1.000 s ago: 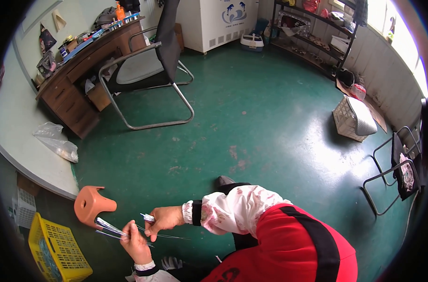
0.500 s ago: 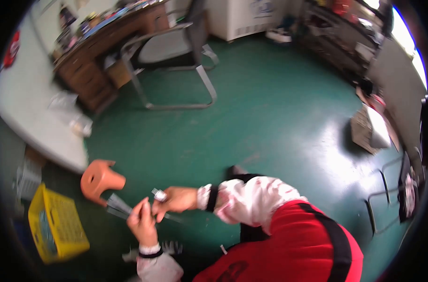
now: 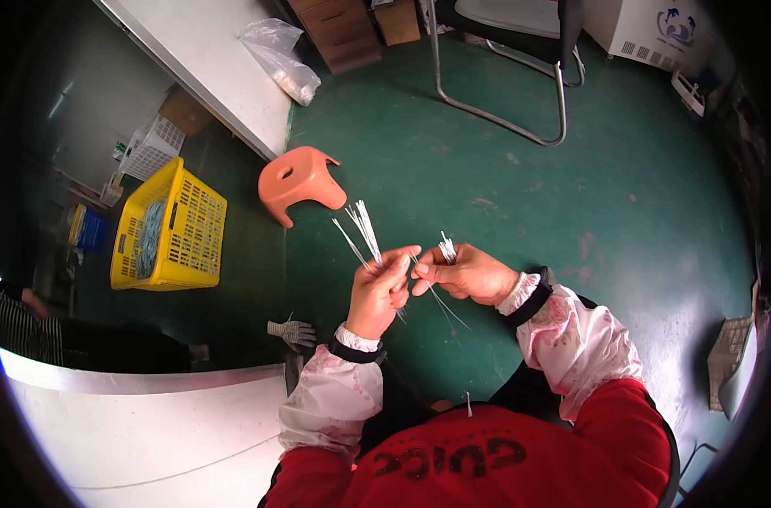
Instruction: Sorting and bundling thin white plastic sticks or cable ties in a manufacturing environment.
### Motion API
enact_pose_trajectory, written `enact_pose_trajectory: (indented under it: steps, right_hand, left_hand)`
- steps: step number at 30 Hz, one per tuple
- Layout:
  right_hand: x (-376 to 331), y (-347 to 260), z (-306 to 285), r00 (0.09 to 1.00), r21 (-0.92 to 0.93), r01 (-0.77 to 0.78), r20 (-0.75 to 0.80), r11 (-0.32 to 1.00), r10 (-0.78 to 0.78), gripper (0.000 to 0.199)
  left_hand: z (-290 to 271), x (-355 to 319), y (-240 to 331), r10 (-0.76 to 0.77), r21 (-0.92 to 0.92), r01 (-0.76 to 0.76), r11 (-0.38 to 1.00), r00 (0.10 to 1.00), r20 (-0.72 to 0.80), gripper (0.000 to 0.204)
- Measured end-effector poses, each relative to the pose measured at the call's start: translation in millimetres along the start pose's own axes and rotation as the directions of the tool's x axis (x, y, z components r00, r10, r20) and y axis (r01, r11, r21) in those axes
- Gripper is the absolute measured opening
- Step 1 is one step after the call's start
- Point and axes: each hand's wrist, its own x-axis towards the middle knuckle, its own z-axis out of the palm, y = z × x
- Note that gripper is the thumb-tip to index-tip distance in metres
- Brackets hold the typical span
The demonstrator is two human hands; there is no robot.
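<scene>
My left hand point(image 3: 377, 296) is closed around a fanned bundle of thin white wire-like strands point(image 3: 365, 230), whose pale ends spread up and away from me. Close by on its right, my right hand point(image 3: 474, 275) grips a smaller, tighter bundle of similar strands point(image 3: 447, 247), white ends pointing up. The fingertips of both hands almost meet, with fine strands point(image 3: 443, 306) crossing the gap and trailing down below. Exactly what the strands are made of is too fine to make out.
Just beyond my left hand stands an orange plastic stool point(image 3: 305, 182). A yellow crate point(image 3: 197, 233) with pale stringy material is further left, beside a white wall panel point(image 3: 224, 76). A glove point(image 3: 292, 331) lies on the floor. A chair point(image 3: 504, 118) stands ahead; another person's arm point(image 3: 35, 302) shows far left.
My view has swung left, so the stool, crate and chair sit further right in it. My hands, still holding their bundles, now have a small gap between them.
</scene>
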Motion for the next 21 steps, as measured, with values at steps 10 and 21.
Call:
enact_pose_trajectory:
  steps: [10, 21]
  right_hand:
    - [0.4, -0.1, -3.7, 0.995, 0.089, -0.04, 0.092, 0.995, 0.031, 0.021]
    - [-1.0, 5.8, -14.7, 0.983, -0.57, -0.088, -0.181, 0.817, -0.02, 0.022]
  left_hand:
    - [0.3, 2.7, -3.6, 0.071, -0.011, -0.07, 0.997, 0.997, 0.041, 0.013]
    - [-43.2, 8.5, 46.1, 0.514, -0.014, -0.563, 0.826, 0.765, -0.389, 0.012]
